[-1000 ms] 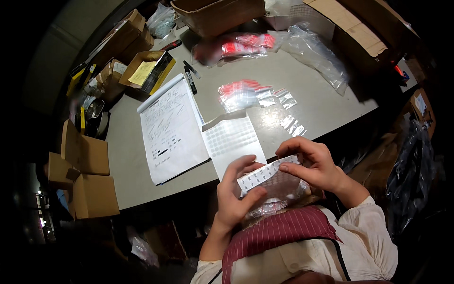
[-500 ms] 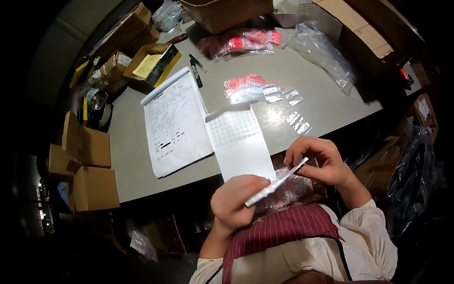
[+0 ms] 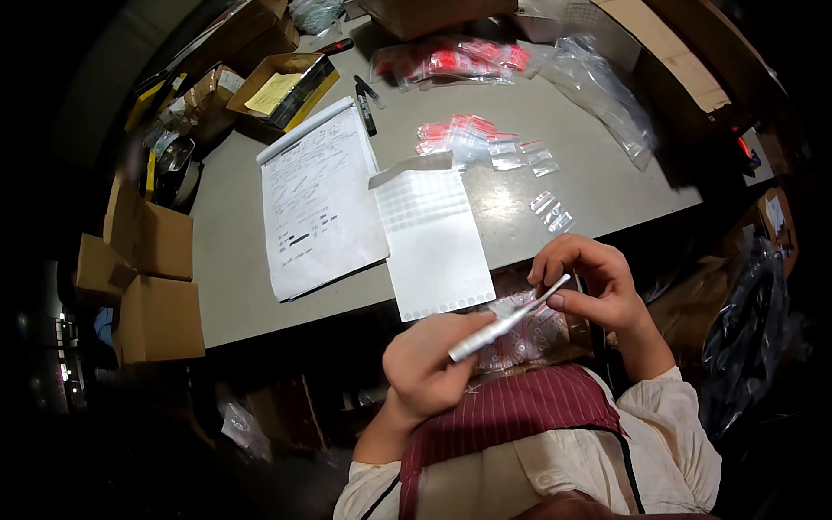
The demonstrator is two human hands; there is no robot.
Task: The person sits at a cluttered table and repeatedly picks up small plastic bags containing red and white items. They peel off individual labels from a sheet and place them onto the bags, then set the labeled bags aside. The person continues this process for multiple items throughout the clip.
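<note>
The left hand [image 3: 433,360] is curled around the lower end of a white strip [image 3: 500,329], its fingers a little blurred from where I stand. The right hand [image 3: 602,286] has the upper end pinched between thumb and bent fingers. The strip slants up toward the right between the two, turned nearly edge-on, so I can't make out its flat face. It's held just off the near edge of the grey table [image 3: 607,191], in front of a maroon striped apron [image 3: 520,403], and beneath it lies a heap of clear plastic packets [image 3: 529,340], partly hidden by the hands.

Just beyond the left hand a white sheet of round stickers [image 3: 442,260] lies at the table's edge, its far end curled up, with round dots at both ends. Beside it, to the left, is a notepad [image 3: 321,208] with handwriting, and a black marker [image 3: 366,113] sits near the pad's top corner. Farther back are small clear bags with red tops [image 3: 459,139] in a fanned pile, and behind those a bigger bag of red-marked plastic [image 3: 451,61]. A long clear plastic bag [image 3: 602,104] stretches along the right, while an open cardboard box [image 3: 160,312] stands off to the left
</note>
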